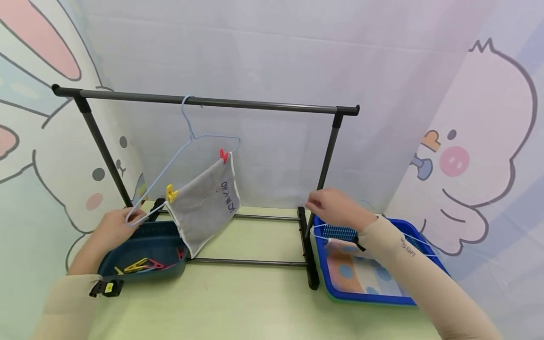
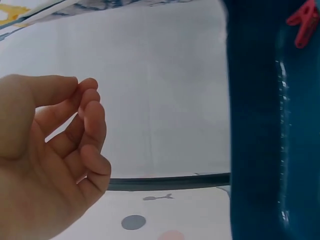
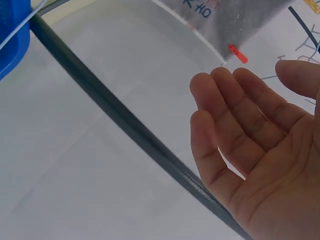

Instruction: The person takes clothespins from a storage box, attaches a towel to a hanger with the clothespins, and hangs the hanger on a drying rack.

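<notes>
A grey cloth point(image 1: 206, 205) with white edging and dark writing hangs tilted from a light-blue clothes hanger point(image 1: 163, 171). A yellow clothespin point(image 1: 171, 193) and a red clothespin point(image 1: 224, 156) clip it there. The hanger's hook sits on the dark rail point(image 1: 255, 104). My left hand point(image 1: 114, 230) is at the hanger's left corner, whose wire crosses in front of it. Loosely curled, its fingers point(image 2: 94, 120) show nothing between them in the left wrist view. Beside the rack's right post, my right hand point(image 1: 333, 205) is raised with relaxed fingers point(image 3: 230, 107), holding nothing.
Below my left hand stands a dark teal basin point(image 1: 170, 273) with several clothespins point(image 1: 137, 266). At the right, a blue basket point(image 1: 365, 297) holds a patterned cloth point(image 1: 352, 271) and another hanger point(image 1: 418, 241). The rack's right foot point(image 1: 312, 269) stands beside the basket.
</notes>
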Demonstrator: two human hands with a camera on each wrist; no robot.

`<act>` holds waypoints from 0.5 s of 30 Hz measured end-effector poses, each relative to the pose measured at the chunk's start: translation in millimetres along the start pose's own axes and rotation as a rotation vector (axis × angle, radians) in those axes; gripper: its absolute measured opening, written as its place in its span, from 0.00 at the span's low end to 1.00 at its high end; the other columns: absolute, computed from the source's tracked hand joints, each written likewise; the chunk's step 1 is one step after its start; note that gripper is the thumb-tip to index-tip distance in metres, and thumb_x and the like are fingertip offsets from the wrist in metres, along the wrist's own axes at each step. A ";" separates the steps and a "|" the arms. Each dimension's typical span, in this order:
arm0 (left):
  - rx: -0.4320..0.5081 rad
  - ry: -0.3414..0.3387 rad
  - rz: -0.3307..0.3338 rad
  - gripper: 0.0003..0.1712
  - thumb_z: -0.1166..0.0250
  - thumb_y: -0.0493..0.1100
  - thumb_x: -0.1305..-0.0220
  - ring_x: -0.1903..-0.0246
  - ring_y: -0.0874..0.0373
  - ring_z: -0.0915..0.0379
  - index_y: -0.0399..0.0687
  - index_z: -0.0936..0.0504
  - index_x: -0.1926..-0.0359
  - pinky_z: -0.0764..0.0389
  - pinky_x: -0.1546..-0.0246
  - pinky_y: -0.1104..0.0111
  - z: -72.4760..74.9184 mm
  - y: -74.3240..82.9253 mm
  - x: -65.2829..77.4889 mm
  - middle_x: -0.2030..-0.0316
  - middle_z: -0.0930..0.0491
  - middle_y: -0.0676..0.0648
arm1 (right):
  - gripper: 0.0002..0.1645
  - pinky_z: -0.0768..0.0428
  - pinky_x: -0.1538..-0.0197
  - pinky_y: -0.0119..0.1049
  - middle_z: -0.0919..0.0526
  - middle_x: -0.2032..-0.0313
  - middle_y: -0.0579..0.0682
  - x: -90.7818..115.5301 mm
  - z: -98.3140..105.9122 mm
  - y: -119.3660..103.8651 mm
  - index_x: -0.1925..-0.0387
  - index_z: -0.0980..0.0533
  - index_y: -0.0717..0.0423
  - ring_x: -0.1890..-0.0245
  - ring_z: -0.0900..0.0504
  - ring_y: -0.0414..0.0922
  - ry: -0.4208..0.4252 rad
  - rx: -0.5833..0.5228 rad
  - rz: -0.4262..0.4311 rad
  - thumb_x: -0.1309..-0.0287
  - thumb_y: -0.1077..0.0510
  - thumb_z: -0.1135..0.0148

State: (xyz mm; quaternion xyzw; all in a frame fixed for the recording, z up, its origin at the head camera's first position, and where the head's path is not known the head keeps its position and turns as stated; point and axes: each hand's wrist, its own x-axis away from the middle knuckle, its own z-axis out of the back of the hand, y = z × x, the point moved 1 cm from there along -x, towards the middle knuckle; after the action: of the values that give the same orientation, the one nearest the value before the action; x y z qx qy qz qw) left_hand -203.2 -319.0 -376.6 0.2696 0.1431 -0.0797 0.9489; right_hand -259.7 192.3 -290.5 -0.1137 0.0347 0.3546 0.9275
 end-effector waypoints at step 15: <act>-0.023 -0.169 0.024 0.11 0.46 0.43 0.30 0.85 0.59 0.44 0.44 0.20 0.65 0.41 0.80 0.66 -34.8 -16.7 7.4 0.82 0.34 0.53 | 0.10 0.30 0.72 0.35 0.27 0.80 0.38 36.0 -10.8 45.7 0.71 0.22 0.49 0.80 0.31 0.37 -0.006 0.003 -0.118 0.35 0.55 0.46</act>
State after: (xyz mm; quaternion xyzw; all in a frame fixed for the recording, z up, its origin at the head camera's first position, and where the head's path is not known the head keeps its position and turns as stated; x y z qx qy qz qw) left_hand -208.0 -315.1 -415.4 0.2528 0.0600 -0.0894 0.9615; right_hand -263.0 246.1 -314.8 -0.1130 0.0256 0.2994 0.9471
